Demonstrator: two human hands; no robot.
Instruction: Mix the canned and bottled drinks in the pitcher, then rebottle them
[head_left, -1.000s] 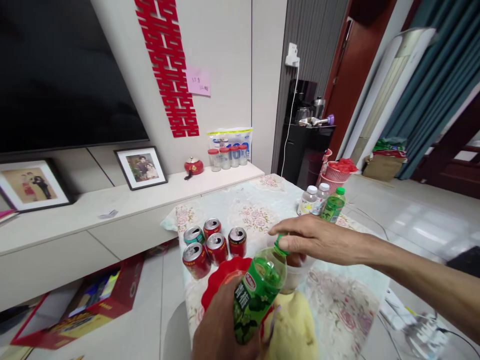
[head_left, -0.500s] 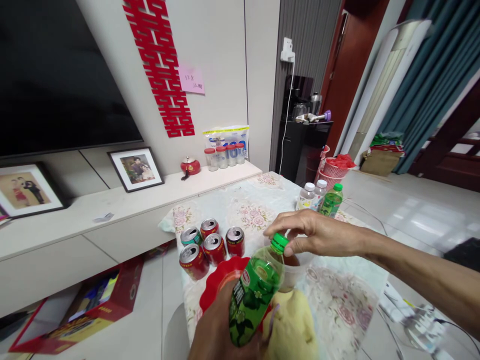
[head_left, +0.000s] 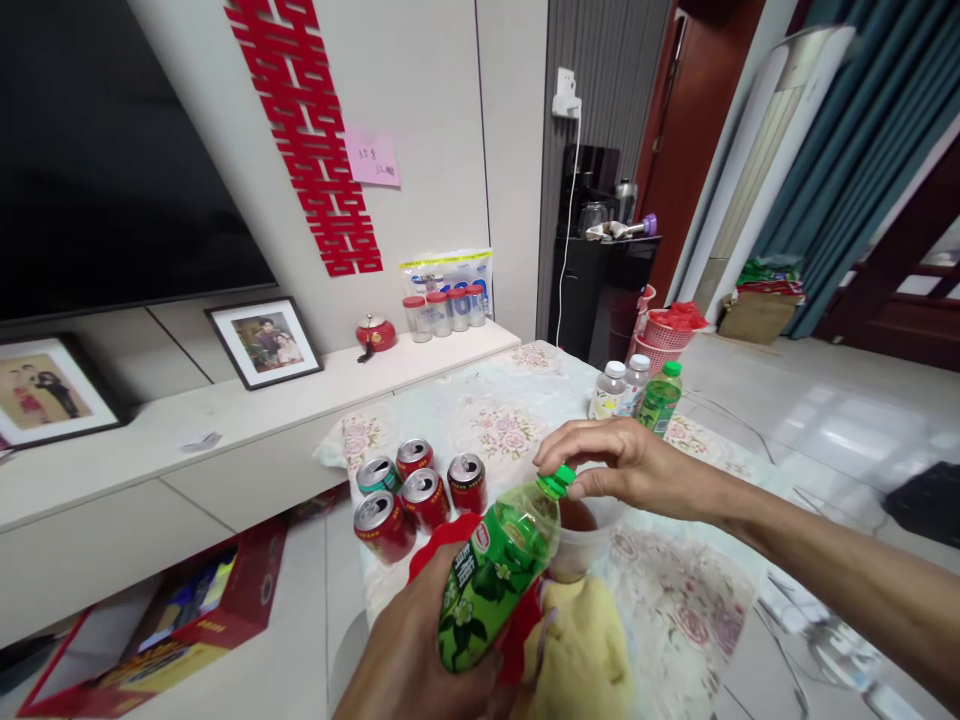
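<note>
A green drink bottle (head_left: 495, 580) is tilted up to the right over the table, its body wrapped in my left hand (head_left: 412, 640). The thumb and fingers of my right hand (head_left: 630, 465) are closed round its green cap (head_left: 556, 481). Behind the bottle's neck stands a whitish plastic tub (head_left: 574, 555) with brown liquid in it. A red scalloped dish (head_left: 431, 545) is partly hidden by my left hand and the bottle. Below the tub lies a yellow cloth (head_left: 589, 640).
Several opened drink cans (head_left: 426, 500) stand left of the bottle on the flowered tablecloth (head_left: 502, 430). Two white-capped bottles (head_left: 607, 390) and another green bottle (head_left: 660, 400) are at the far right. Red-lidded jars (head_left: 439, 315) line the white cabinet (head_left: 262, 450).
The bottle leans over more to the left, and my left hand has shifted left with it. My right hand stays at the cap, its index finger now more curled over it.
</note>
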